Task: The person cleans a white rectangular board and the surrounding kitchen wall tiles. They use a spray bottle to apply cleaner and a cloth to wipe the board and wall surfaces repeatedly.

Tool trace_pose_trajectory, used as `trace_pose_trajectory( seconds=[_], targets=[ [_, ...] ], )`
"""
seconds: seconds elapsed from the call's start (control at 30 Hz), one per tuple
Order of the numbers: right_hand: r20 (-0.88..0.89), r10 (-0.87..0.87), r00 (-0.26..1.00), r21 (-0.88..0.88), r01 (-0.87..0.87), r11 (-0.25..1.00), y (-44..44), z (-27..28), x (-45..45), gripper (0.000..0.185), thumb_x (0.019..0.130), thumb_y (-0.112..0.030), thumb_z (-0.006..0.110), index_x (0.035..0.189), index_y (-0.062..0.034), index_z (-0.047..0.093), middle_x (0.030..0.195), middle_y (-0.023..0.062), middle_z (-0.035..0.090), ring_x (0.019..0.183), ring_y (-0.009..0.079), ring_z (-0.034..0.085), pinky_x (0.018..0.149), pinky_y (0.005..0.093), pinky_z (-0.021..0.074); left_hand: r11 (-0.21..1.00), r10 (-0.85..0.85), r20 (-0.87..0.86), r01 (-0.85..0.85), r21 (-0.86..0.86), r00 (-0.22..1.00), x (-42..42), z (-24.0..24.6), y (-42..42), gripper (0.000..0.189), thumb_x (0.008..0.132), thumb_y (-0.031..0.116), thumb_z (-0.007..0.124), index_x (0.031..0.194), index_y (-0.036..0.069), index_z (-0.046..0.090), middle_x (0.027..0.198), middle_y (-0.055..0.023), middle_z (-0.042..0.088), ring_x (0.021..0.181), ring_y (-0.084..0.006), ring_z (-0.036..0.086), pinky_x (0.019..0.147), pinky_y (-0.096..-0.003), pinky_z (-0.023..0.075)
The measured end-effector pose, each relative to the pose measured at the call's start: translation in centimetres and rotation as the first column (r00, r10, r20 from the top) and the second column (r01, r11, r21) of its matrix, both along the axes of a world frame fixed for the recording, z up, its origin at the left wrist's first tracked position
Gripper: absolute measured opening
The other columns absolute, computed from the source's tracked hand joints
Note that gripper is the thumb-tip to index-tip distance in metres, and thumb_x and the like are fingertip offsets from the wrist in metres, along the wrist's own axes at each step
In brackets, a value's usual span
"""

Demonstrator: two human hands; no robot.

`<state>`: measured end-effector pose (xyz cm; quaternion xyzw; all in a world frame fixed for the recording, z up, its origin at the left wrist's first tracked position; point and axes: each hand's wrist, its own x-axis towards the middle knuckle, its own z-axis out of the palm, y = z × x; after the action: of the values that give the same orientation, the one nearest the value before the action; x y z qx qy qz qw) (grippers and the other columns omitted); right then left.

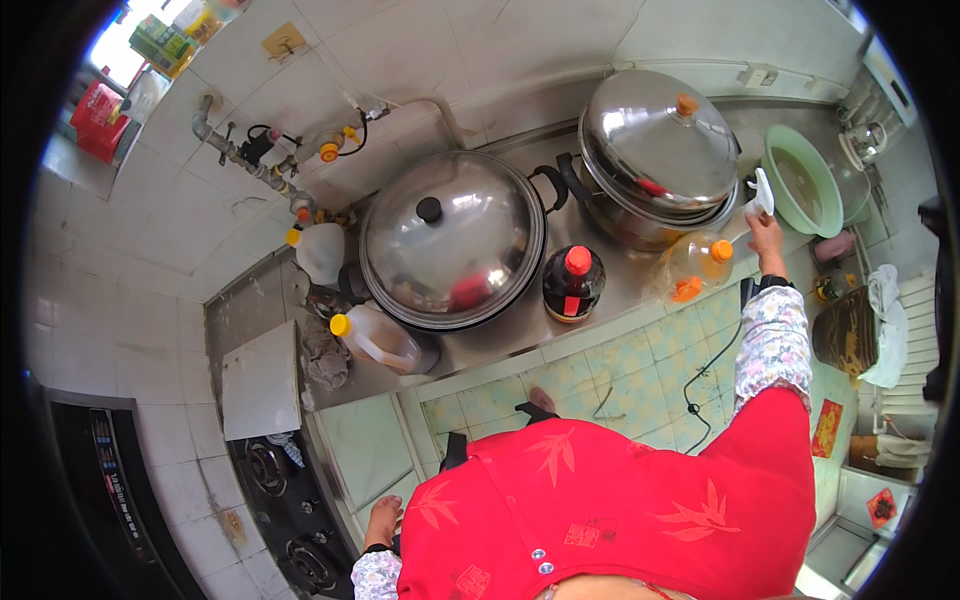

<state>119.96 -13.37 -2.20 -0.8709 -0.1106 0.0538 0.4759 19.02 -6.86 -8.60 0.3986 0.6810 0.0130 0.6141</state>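
My right hand (765,234) is closed around a spray bottle with a white trigger head (763,193), at the right front of the steel counter. Beside it stand a clear plastic jug with an orange cap (696,264) and a large lidded steel pot (660,142). A dark sauce bottle with a red cap (574,289) is left of the jug. Farther left sits a wide pan with a domed metal lid (454,232). My left hand (384,519) hangs low near the cabinet, apart from everything on the counter; its fingers are partly curled, and no object shows in it.
A green plastic basin (804,180) holding liquid stands at the right. Yellow-capped jugs (386,341) and a crumpled rag (326,360) are at the left, near a gas stove (289,510). Pipes with valves (251,161) run along the wall. A black cable (691,409) lies on the floor.
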Motion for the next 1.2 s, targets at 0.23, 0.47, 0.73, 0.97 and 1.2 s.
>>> trace_pose_trajectory(
  seconds=[0.23, 0.47, 0.73, 0.97, 1.2],
  targets=[
    [-0.011, 0.031, 0.999, -0.115, -0.032, 0.993, 0.1, 2.1, -0.9, 0.051, 0.071, -0.036, 0.074, 0.108, -0.0028, 0.065, 0.083, 0.0092, 0.067, 0.060, 0.0210, 0.063, 0.052, 0.0337, 0.0526, 0.955, -0.277, -0.383, 0.296, -0.008, 0.881, -2.7, -5.6, 1.7, 0.048, 0.093, 0.028, 0.056, 0.133, 0.004, 0.049, 0.125, -0.0104, 0.059, 0.111, -0.0255, 0.057, 0.088, -0.0409, 0.0476],
    [-0.136, -0.028, 0.990, -0.030, 0.024, 0.999, -0.3, 2.7, -2.6, 0.063, 0.072, -0.030, 0.074, 0.125, -0.0005, 0.056, 0.113, 0.0135, 0.064, 0.088, 0.0243, 0.066, 0.064, 0.0356, 0.0559, 0.986, -0.151, -0.368, 0.164, 0.005, 0.918, 5.9, 0.8, 3.4, 0.047, 0.092, 0.028, 0.057, 0.132, 0.004, 0.051, 0.120, -0.0096, 0.061, 0.107, -0.0235, 0.058, 0.085, -0.0397, 0.0486],
    [-0.241, -0.007, 0.971, 0.117, 0.036, 0.993, -9.1, -4.2, -2.0, 0.052, 0.090, -0.027, 0.060, 0.137, -0.0087, 0.047, 0.124, 0.0079, 0.058, 0.112, 0.0214, 0.057, 0.083, 0.0397, 0.0521, 0.989, -0.125, -0.296, 0.142, 0.035, 0.947, 5.7, 3.3, 2.6, 0.046, 0.091, 0.029, 0.057, 0.130, 0.005, 0.052, 0.115, -0.0086, 0.063, 0.104, -0.0213, 0.060, 0.080, -0.0383, 0.0498],
    [0.235, 0.626, 0.744, -0.911, -0.055, 0.408, -17.9, -15.3, -12.5, 0.014, 0.078, -0.015, 0.063, 0.067, -0.0093, 0.056, 0.064, 0.0149, 0.059, 0.056, 0.0340, 0.054, 0.051, 0.0465, 0.0415, 0.933, 0.329, -0.138, -0.299, 0.199, 0.934, 2.5, -1.6, 0.8, 0.039, 0.089, 0.024, 0.061, 0.122, 0.003, 0.059, 0.111, -0.0105, 0.067, 0.098, -0.0214, 0.064, 0.079, -0.0340, 0.0512],
    [-0.837, 0.150, 0.526, -0.258, -0.623, 0.739, -6.5, -10.1, -40.2, 0.022, 0.089, -0.023, 0.058, 0.103, -0.0068, 0.062, 0.079, 0.0035, 0.063, 0.067, 0.0169, 0.062, 0.059, 0.0330, 0.0498, 0.767, 0.267, -0.221, -0.068, 0.638, 0.938, -3.4, -1.4, 7.5, 0.029, 0.089, 0.019, 0.061, 0.113, 0.002, 0.063, 0.103, -0.0137, 0.069, 0.097, -0.0223, 0.067, 0.084, -0.0338, 0.0516]
  ],
)
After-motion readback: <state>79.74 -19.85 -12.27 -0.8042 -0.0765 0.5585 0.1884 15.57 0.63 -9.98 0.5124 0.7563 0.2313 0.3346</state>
